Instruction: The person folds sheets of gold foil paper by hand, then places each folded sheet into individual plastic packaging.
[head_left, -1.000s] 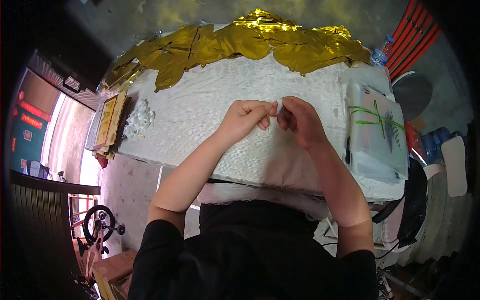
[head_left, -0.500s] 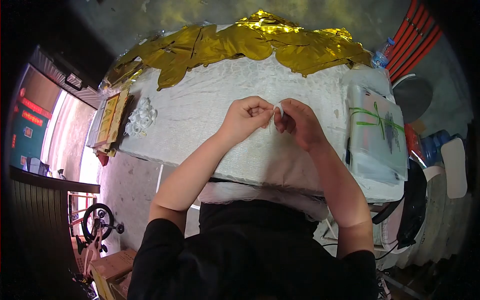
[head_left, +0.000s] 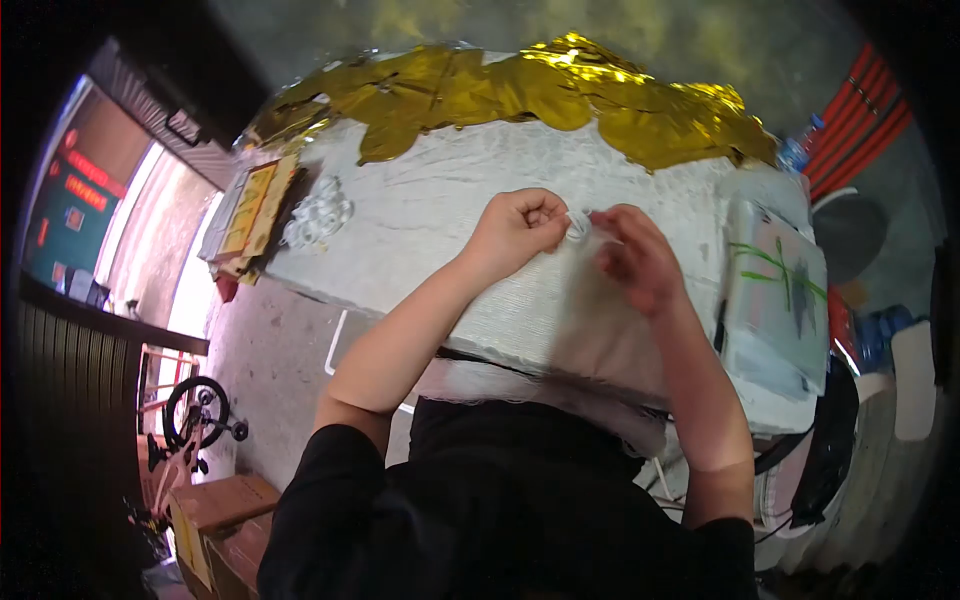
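A small looped coil of white ribbon or cord (head_left: pixel 578 226) hangs over the middle of the white-covered table (head_left: pixel 480 310). My left hand (head_left: pixel 518 232) pinches it at its left side between thumb and fingertips. Just to the right, my right hand (head_left: pixel 642 262) has its fingers curved and apart, slightly blurred, with the fingertips close to the coil. Whether they touch any loose end cannot be made out. Similar white coils lie in a pile (head_left: pixel 320 212) on the table's left part.
Flat gold foil balloons (head_left: pixel 470 92) cover the far edge. Clear plastic packs tied with green ribbon (head_left: pixel 775 300) lie at the right, near a water bottle (head_left: pixel 800 145). Cards or booklets (head_left: pixel 255 215) are stacked at the left edge. Cardboard boxes (head_left: pixel 225 505) stand on the floor.
My right hand has moved away to the right from my left fingertips, its fingers spreading. The white coil now shows plainly in my left hand. The view has shifted and tilted slightly.
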